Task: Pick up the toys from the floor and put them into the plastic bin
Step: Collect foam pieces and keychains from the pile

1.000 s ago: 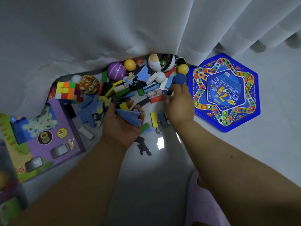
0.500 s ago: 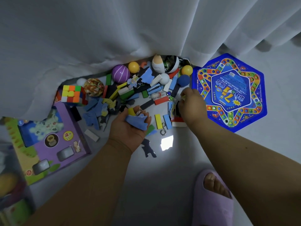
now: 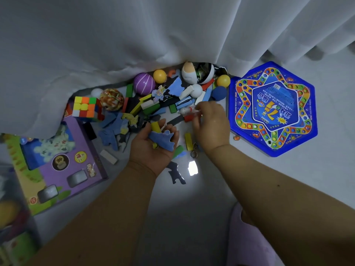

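My left hand (image 3: pixel 153 148), palm up, cradles a blue foam piece (image 3: pixel 162 140) and a yellow block (image 3: pixel 155 126) in curled fingers. My right hand (image 3: pixel 210 127) reaches into the toy pile, fingertips pinching a small clear-and-red piece (image 3: pixel 194 113); what it is I cannot tell. Toys lie scattered on the floor (image 3: pixel 172 217) at 12 o'clock under the white curtain (image 3: pixel 115 35): a puzzle cube (image 3: pixel 86 108), a purple ball (image 3: pixel 144 84), yellow balls (image 3: pixel 159 75). A blue hexagonal game board (image 3: pixel 272 110) lies at 2 o'clock, a purple box (image 3: pixel 57 166) at 9 o'clock.
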`<state>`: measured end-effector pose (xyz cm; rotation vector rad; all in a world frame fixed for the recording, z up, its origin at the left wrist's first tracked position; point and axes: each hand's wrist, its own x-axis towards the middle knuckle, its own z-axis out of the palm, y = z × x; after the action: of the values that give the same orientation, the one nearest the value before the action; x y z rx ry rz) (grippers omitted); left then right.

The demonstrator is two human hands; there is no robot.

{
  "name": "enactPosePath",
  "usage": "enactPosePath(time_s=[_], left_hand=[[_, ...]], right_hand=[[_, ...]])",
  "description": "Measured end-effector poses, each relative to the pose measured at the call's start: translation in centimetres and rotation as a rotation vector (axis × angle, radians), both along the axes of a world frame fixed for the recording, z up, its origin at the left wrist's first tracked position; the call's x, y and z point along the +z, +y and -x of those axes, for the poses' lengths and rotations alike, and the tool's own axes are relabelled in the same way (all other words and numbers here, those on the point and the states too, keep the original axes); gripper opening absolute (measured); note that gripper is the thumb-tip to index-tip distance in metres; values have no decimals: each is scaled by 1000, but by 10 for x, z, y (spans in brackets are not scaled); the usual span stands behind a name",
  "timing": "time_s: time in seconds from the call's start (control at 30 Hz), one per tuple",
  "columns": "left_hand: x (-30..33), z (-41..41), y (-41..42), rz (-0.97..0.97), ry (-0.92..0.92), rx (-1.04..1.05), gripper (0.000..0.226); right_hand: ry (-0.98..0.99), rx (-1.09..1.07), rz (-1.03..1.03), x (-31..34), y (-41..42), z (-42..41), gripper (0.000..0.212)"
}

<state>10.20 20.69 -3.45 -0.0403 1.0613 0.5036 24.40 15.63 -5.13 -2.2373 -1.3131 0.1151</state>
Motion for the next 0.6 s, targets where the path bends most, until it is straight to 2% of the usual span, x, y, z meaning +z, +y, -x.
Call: enactPosePath(time_s=[0.1,0.17,0.3,0.47,0.53,0.6], left_hand=[[2,0,-3,10,48,-6,47],[0,0,-5,27,52,2,51],[-8,2,-8,60,17,11,48],[-8,3,-3,83,13,28,52],[-4,3,-2,84,32,30,54],[1,3,-2,90,29,61,54]], right_hand=[[-80,5,409,-20,-3,-30,33],[-73,49,507,-24,0,-36,38],[-42,104,566,-22,19,-36,36],[-36,163,640,-24,24,-41,51],[-24,122,589,-20,21,-38,45],[21,60,390,-13,15,-25,31]])
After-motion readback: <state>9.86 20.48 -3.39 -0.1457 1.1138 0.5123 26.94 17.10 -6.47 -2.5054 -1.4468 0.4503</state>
